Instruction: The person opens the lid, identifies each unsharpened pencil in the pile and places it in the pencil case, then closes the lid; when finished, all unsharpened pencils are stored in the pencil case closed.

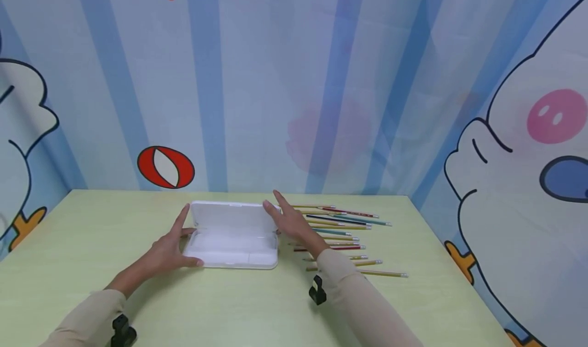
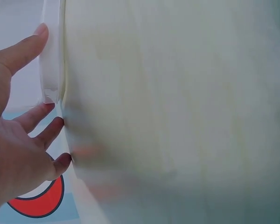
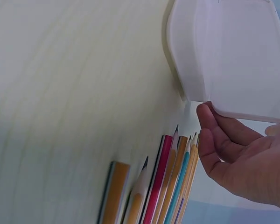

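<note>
- So, left end first: left hand (image 1: 167,250) spread at the left end of the pencil case (image 1: 231,250). Thumb on the near corner, other fingers reaching toward the far side. Hand open; fingers straight or relaxed, none curled round the case. Left wrist view agrees: thumb over the case wall, fingertips close by its end.
- Middle: pencil case flat on the pale table (image 1: 220,306), between the two hands. Long axis left to right across the person's front. Lid (image 1: 234,217) up along the far side, leaning back; tray toward the person.
- Right end of case: right hand (image 1: 294,223) at the lid's right edge. Index finger points up and away, thumb by the lid's inner face. Right wrist view: other fingers bent, tips by the hinge corner. Cannot tell whether they pinch the lid.
- Farther right: pencils (image 1: 340,238) in a loose spread beside the case, some partly hidden by the right hand and forearm. Long axes also left to right, a few slanted. Eraser ends point rightward, away from the case; right wrist view shows several sharpened tips toward it. Red pencil (image 3: 158,177) shows a blunt end there.
- Key relation, as I judge it: case and pencils run roughly parallel, offset sideways. Right hand clearly nearer the pencils; the case's whole length separates the left hand from them.
</note>
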A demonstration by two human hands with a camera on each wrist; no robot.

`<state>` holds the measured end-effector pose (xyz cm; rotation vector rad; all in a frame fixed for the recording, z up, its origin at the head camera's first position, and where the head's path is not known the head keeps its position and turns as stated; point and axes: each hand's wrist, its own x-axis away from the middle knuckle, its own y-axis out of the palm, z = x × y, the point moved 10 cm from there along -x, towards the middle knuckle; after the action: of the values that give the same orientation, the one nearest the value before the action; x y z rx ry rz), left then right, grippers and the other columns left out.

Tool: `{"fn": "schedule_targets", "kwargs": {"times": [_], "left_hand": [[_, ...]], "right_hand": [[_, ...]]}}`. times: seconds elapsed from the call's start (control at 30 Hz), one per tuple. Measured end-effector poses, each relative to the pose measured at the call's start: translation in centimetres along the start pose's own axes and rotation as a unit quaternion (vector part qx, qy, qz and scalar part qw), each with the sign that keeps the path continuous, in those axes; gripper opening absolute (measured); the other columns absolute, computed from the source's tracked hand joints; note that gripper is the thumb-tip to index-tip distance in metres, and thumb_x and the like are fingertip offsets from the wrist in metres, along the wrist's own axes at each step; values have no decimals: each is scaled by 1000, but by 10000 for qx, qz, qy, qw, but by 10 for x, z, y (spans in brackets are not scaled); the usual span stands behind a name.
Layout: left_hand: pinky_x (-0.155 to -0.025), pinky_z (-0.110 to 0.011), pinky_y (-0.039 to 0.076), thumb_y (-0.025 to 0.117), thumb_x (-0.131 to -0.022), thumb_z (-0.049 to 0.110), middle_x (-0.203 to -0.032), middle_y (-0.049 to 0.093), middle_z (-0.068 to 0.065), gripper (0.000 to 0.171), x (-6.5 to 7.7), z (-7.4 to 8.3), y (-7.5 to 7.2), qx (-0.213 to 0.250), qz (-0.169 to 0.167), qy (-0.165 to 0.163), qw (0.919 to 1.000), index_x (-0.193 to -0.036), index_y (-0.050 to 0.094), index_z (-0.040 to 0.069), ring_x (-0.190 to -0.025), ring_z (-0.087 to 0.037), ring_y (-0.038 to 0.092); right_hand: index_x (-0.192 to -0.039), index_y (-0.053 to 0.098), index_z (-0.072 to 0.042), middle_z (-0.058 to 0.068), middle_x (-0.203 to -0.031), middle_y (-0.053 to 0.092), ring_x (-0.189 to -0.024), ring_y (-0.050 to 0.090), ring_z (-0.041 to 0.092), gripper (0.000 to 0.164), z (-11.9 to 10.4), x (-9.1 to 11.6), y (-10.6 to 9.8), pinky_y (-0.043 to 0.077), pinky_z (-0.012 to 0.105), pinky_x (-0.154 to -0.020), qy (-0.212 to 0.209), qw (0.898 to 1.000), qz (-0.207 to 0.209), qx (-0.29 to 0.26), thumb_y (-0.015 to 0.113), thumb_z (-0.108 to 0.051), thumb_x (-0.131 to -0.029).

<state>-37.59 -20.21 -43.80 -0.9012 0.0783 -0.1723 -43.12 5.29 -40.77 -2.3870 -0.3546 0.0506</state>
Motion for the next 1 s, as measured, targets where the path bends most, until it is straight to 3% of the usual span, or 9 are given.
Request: {"fn": "schedule_targets", "kwargs": {"times": [0.17,0.27,0.6,0.8,0.9,1.0], "left_hand": [[-99,-75,37,91,-72,31,-148,45,-30,139,2,0,2,20,-25,-27,10000,-157,-17,10,-137,-55,35],[-99,-74,37,90,-72,32,-148,45,-30,139,2,-1,3,36,1,2,10000,-157,-17,10,-137,-55,36],[-101,-73,37,90,-72,34,-147,47,-30,137,2,2,4,-4,35,163,9999,-159,-14,15,-138,-54,35],[-103,-69,39,89,-74,30,-143,48,-31,123,2,10,6,-202,-111,510,9984,-161,4,15,-134,-51,41],[-102,-70,39,88,-75,34,-146,43,-31,114,1,12,6,-364,-308,559,9973,-161,14,14,-133,-51,40],[-101,-73,36,87,-75,40,-147,40,-31,109,0,12,6,-481,-448,510,9965,-159,23,14,-131,-51,37]], "right_hand": [[-161,16,-30,11,-163,31,-146,36,41,77,6,-5,3,25,61,-118,211,9994,236,-169,33,-70,-98],[-161,15,-31,12,-163,32,-148,31,42,76,7,-7,2,24,61,-118,277,9982,442,-311,33,-70,-98],[-161,15,-30,16,-160,36,-145,36,42,76,13,-10,0,27,61,-117,599,9942,666,-594,31,-69,-98],[-161,14,-28,17,-159,38,-129,55,38,78,13,-10,0,51,48,-94,680,9923,636,-815,36,-68,-98],[-162,12,-26,20,-159,37,-118,62,38,80,11,-9,-2,55,44,-85,679,9915,678,-878,40,-66,-99],[-162,9,-24,23,-158,35,-112,65,38,82,8,-8,-3,56,45,-85,653,9908,708,-950,42,-64,-98]]}}
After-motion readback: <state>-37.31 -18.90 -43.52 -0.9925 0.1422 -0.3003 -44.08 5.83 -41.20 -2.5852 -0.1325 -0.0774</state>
